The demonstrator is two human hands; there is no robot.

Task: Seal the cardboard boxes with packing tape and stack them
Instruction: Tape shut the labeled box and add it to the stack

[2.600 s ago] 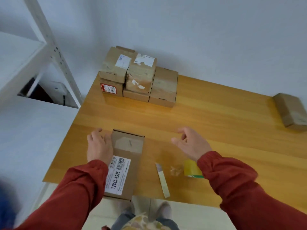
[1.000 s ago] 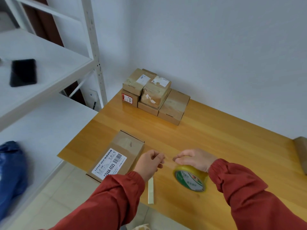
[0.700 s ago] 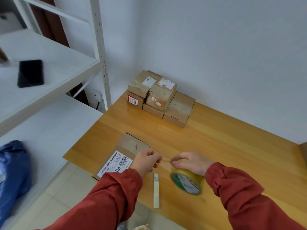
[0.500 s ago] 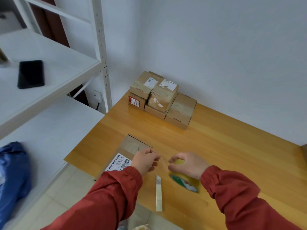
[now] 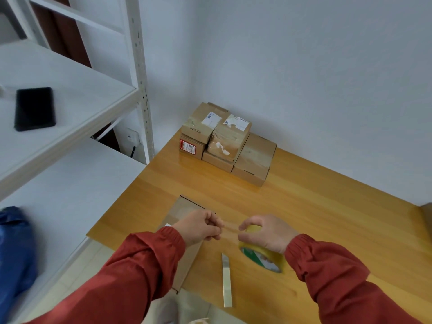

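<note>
Left hand [image 5: 201, 226] pinches free end of clear tape strip [image 5: 230, 228] above unsealed box [image 5: 184, 208]. Right hand [image 5: 264, 232] curls round tape roll [image 5: 264, 258], just right of box. Strip looks thin, limp, sticky: probably best held taut by its end. Sealed stack [image 5: 226, 141] well beyond box.

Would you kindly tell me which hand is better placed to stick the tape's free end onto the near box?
Left, probably. The left hand pinches the tape end and hovers over the near box; the right hand grips the tape roll, off to the box's side.
</note>
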